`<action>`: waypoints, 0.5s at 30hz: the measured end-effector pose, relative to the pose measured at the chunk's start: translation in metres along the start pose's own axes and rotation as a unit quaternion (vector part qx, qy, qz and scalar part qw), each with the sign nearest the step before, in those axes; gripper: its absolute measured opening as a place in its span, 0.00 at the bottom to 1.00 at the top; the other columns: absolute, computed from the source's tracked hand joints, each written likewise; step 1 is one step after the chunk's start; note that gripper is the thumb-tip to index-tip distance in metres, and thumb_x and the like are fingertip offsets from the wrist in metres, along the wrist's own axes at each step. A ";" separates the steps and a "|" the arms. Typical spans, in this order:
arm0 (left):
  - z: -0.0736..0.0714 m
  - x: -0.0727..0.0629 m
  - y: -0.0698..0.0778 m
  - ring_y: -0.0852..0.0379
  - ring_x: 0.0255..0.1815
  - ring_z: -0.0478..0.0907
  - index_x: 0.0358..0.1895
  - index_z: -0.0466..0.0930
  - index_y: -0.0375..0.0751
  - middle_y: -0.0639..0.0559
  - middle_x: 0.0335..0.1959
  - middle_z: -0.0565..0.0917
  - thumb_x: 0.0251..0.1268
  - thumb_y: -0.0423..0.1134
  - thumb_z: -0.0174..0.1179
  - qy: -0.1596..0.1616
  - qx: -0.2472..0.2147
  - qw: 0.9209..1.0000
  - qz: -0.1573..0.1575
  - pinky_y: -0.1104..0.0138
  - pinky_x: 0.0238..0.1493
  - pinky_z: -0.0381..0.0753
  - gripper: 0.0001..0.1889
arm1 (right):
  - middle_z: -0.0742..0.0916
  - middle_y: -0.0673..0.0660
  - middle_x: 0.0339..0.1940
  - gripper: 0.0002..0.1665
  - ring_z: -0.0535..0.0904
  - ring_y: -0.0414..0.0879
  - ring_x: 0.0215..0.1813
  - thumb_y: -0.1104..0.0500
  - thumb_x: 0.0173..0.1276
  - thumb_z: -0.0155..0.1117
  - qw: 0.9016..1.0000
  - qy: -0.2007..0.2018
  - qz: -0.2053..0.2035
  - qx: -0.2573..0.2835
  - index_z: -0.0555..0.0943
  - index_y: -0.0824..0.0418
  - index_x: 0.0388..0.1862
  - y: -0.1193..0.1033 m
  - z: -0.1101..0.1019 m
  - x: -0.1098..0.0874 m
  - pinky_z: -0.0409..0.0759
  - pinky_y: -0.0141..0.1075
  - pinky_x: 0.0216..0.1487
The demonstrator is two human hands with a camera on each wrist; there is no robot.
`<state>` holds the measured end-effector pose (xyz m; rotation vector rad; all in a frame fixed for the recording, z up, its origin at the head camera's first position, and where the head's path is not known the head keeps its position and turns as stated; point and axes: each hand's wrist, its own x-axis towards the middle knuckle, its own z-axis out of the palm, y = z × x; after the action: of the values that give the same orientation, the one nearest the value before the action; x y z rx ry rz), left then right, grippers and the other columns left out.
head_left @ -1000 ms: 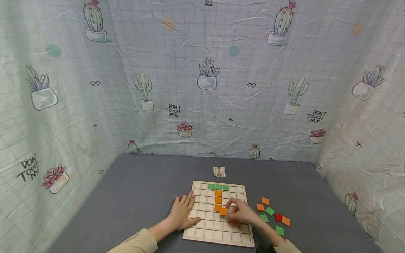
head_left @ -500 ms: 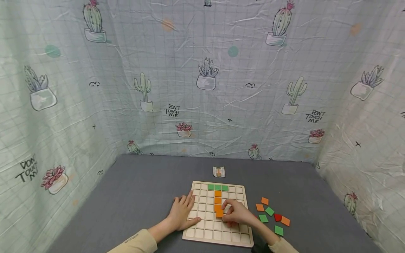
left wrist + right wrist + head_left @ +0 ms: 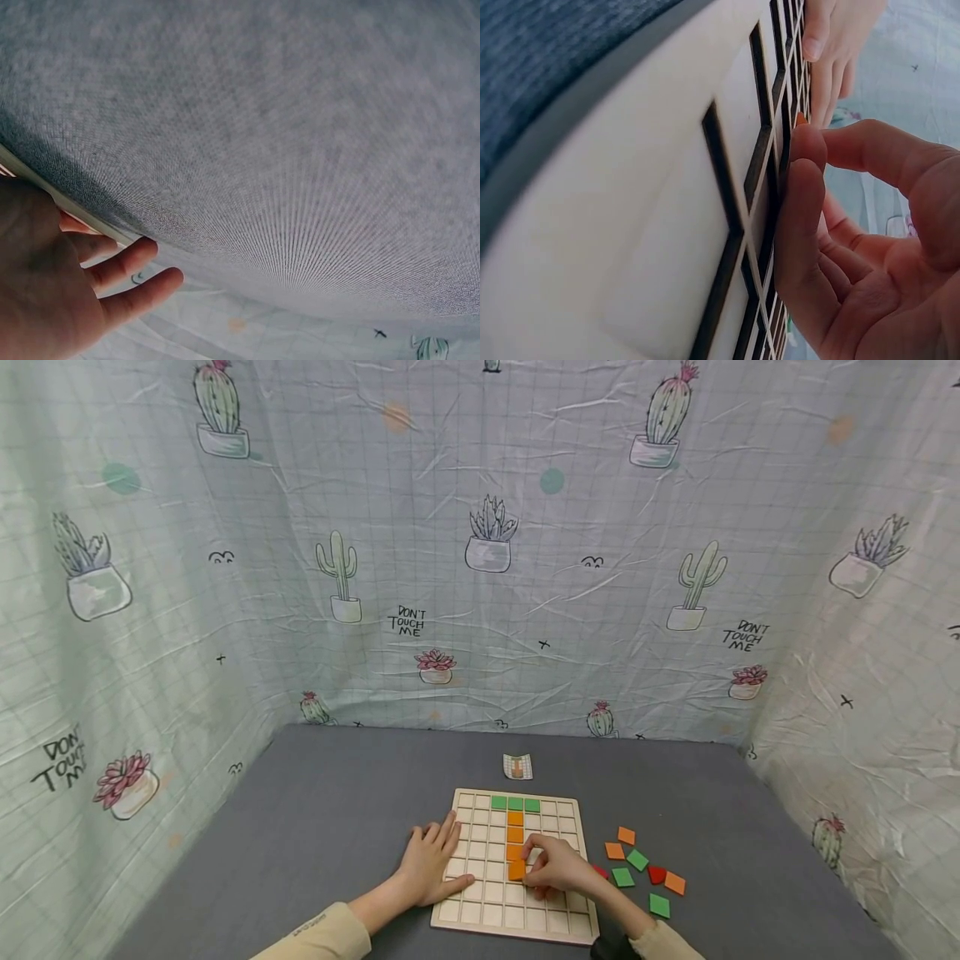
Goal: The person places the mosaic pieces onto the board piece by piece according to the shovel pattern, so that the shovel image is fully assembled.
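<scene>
A pale wooden grid board [image 3: 480, 914] lies on the grey table. My left hand [image 3: 429, 866] rests spread along its left edge, thumb over the squares; the left wrist view shows the fingers [image 3: 124, 266] extended at the rim. My right hand [image 3: 558, 865] pinches a square orange tile [image 3: 517, 870] at its right side, low over the board, just below a column of three orange tiles [image 3: 515, 834]. Above that column sits a row of three green tiles [image 3: 515, 803]. In the right wrist view, thumb and forefinger hide most of the pinched tile, with only an orange sliver showing.
Loose orange, green and red tiles lie right of the board, among them a green tile [image 3: 659, 906] and a red tile [image 3: 657, 875]. A small pattern card [image 3: 517, 767] lies behind the board. A cactus-print curtain [image 3: 450, 527] surrounds the table [image 3: 360, 793].
My right hand has brought the orange tile left and slightly down, from overlapping the column's right side to straight below it. My left hand has stayed on the board's edge.
</scene>
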<state>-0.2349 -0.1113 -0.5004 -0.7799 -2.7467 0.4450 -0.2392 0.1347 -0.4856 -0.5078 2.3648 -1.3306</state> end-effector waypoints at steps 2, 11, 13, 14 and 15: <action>0.000 0.000 0.000 0.51 0.49 0.69 0.64 0.63 0.41 0.44 0.65 0.64 0.56 0.72 0.32 0.002 -0.001 1.000 0.001 0.54 0.41 0.65 0.43 | 0.82 0.56 0.17 0.14 0.76 0.41 0.15 0.66 0.50 0.64 1.000 -0.001 -0.001 -0.002 0.72 0.65 0.35 0.000 0.000 0.000 0.72 0.32 0.15; -0.001 0.001 0.000 0.51 0.51 0.68 0.64 0.63 0.42 0.45 0.66 0.64 0.55 0.73 0.34 -0.007 0.001 1.000 -0.005 0.54 0.43 0.65 0.43 | 0.82 0.56 0.17 0.14 0.77 0.42 0.15 0.66 0.50 0.65 1.000 -0.008 0.002 0.001 0.73 0.65 0.35 -0.001 -0.001 0.001 0.74 0.34 0.16; -0.001 0.001 0.000 0.51 0.51 0.68 0.64 0.63 0.42 0.45 0.66 0.63 0.55 0.73 0.34 -0.005 0.001 1.000 -0.004 0.54 0.42 0.65 0.44 | 0.82 0.56 0.17 0.14 0.77 0.42 0.15 0.66 0.50 0.65 1.000 -0.011 0.003 0.006 0.73 0.66 0.36 -0.001 -0.001 0.000 0.75 0.35 0.16; -0.001 0.001 0.000 0.51 0.51 0.68 0.64 0.63 0.42 0.45 0.66 0.63 0.55 0.73 0.34 -0.005 0.000 1.000 -0.004 0.54 0.42 0.65 0.44 | 0.81 0.56 0.17 0.14 0.77 0.43 0.15 0.66 0.51 0.65 1.000 -0.012 0.004 0.007 0.73 0.66 0.36 -0.001 -0.001 0.001 0.75 0.35 0.17; -0.001 0.001 0.000 0.51 0.51 0.68 0.64 0.63 0.42 0.45 0.66 0.63 0.54 0.73 0.34 -0.004 0.000 1.000 -0.004 0.54 0.42 0.65 0.44 | 0.81 0.56 0.17 0.14 0.77 0.43 0.15 0.66 0.51 0.65 1.000 -0.013 0.004 0.009 0.73 0.66 0.36 -0.001 -0.002 0.001 0.75 0.35 0.17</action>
<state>-0.2354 -0.1111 -0.4993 -0.7680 -2.7567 0.4471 -0.2403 0.1350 -0.4840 -0.5067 2.3294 -1.3319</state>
